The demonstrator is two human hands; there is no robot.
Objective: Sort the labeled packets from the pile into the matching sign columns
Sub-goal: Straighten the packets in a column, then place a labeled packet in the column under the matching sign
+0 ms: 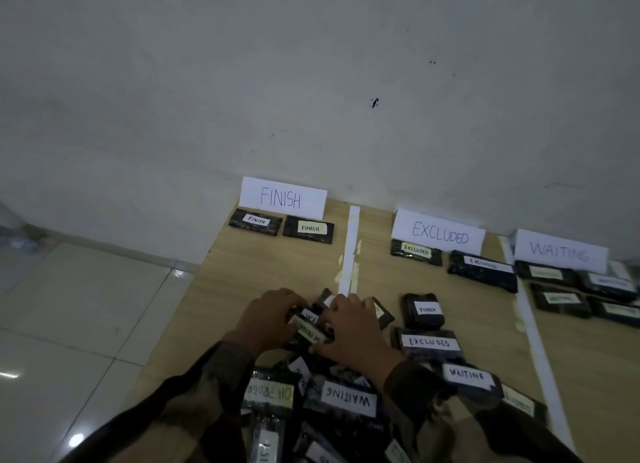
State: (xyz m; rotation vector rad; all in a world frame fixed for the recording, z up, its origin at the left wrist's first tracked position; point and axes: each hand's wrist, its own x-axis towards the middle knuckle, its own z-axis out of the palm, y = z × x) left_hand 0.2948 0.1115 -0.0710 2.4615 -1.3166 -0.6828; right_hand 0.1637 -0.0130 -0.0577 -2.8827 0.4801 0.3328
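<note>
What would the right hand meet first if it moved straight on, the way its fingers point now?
Probably the white divider strip between the FINISH and EXCLUDED columns; its near end lies just beyond the right hand, though depth is unclear.

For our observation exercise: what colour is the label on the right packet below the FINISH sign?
Pale yellow label, black lettering; head view.

Held packet [309, 330] label blurred, pile [348, 401] cropped below
</note>
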